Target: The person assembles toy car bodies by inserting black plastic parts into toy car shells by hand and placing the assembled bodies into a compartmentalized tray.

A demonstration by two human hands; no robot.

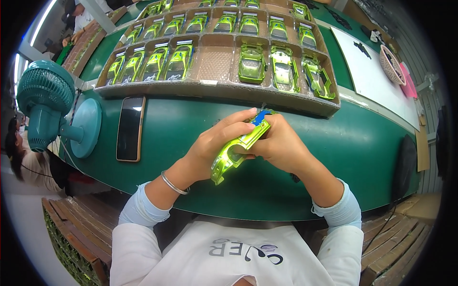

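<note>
A shiny lime-green toy car body [244, 139] with a blue patch is held tilted on its side above the green table. My left hand [217, 137] grips it from the left, fingers along its upper side. My right hand [281, 143] closes round its far right end, and some of those fingers are hidden behind the shell. Just beyond my hands stands a cardboard tray [219, 89] divided into clear compartments. Several similar car bodies [179, 61] sit in them, and at the tray's right a few [251, 63] look like open shells. One front-row compartment [213, 64] holds no car.
To the left a phone [130, 128] lies on the green table [183, 119] beside a teal fan [45, 100]. A white board [367, 76], a pink basket [392, 66] and a black object [404, 169] are at the right. Other people [85, 18] sit at the left.
</note>
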